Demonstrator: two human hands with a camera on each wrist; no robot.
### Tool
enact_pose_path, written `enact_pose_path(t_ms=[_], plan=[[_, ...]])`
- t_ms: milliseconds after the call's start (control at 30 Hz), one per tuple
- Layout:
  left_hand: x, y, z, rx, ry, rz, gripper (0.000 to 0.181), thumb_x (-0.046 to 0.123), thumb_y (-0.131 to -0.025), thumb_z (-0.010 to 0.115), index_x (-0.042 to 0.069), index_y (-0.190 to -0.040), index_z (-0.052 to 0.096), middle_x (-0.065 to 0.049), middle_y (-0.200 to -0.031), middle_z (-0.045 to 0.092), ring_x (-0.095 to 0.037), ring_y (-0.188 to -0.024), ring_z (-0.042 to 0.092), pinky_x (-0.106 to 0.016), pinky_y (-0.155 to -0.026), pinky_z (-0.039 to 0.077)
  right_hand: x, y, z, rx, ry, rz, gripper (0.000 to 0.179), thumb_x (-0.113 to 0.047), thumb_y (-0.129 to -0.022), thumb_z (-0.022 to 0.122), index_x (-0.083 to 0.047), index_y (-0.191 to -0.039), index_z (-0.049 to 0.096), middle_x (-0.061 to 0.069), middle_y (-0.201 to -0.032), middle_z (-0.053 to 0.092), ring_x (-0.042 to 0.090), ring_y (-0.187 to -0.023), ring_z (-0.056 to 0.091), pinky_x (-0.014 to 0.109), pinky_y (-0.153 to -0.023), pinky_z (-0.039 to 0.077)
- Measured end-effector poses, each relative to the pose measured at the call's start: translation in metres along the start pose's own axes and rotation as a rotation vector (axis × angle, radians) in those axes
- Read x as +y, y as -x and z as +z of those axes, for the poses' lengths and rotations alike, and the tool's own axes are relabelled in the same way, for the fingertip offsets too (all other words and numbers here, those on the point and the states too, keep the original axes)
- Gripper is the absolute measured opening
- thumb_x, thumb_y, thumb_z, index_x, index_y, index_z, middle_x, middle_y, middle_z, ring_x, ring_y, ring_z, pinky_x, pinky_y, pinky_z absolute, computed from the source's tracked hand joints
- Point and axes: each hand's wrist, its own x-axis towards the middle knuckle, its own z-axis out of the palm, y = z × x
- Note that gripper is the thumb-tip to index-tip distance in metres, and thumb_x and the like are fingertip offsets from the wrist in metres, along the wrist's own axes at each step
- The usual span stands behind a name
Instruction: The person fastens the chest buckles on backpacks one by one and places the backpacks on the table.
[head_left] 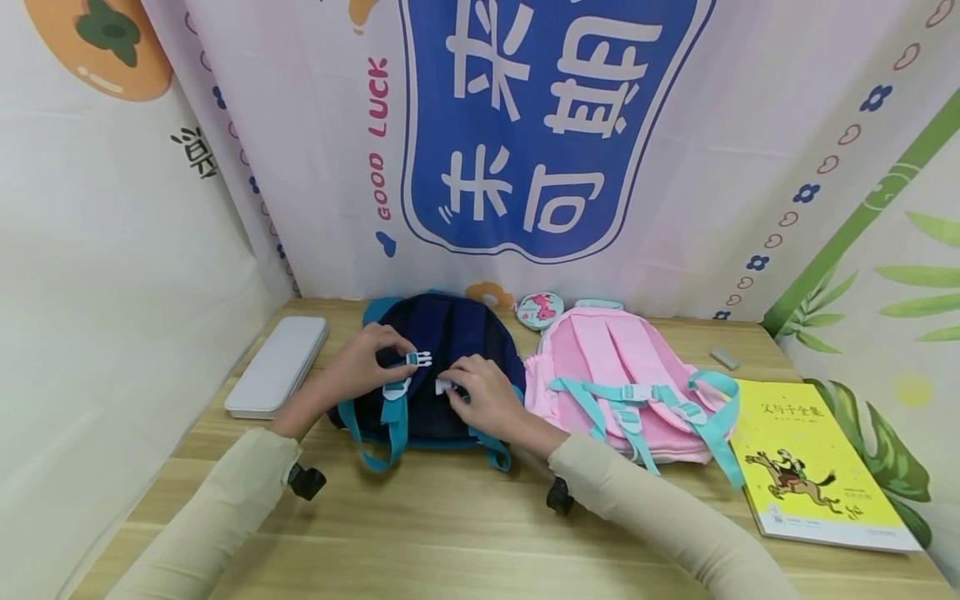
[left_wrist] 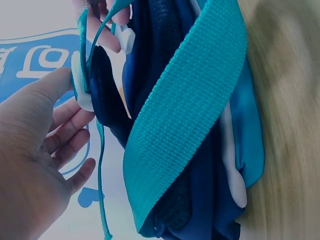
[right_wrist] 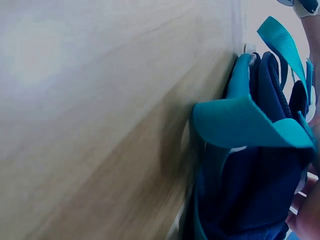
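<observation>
A dark blue backpack (head_left: 431, 333) with teal straps lies on the table, its shoulder straps facing up. My left hand (head_left: 367, 358) pinches the white pronged half of a buckle (head_left: 420, 359) above the pack's left side. The white other half of the buckle (head_left: 442, 386) is in the fingers of my right hand (head_left: 486, 393), a short gap away. In the left wrist view, a wide teal strap (left_wrist: 187, 110) crosses the pack's side. From the right wrist, a teal strap loop (right_wrist: 240, 120) shows, and my right hand is only partly visible at the edge.
A pink backpack (head_left: 622, 350) with turquoise straps lies right of the blue one, a small round pouch (head_left: 540, 310) behind it. Farther right are a yellow book (head_left: 810, 458) and a small grey block (head_left: 724, 358). On the left lies a white case (head_left: 277, 367). A printed curtain hangs behind.
</observation>
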Motion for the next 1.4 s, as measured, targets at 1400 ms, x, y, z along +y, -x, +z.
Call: enact_pose_path(t_ms=[1400], plan=[[0.006, -0.003, 0.007, 0.028, -0.041, 0.013, 0.021, 0.021, -0.084, 0.084, 0.010, -0.101, 0.077, -0.005, -0.102, 0.067, -0.022, -0.096, 0.051, -0.038, -0.084, 0.044, 0.002, -0.004, -0.026, 0.145, -0.040, -0.002, 0.020, -0.013, -0.092, 0.077, -0.011, -0.111, 0.078, 0.002, -0.106, 0.076, 0.020, -0.101, 0.064, 0.037, -0.084, 0.050]])
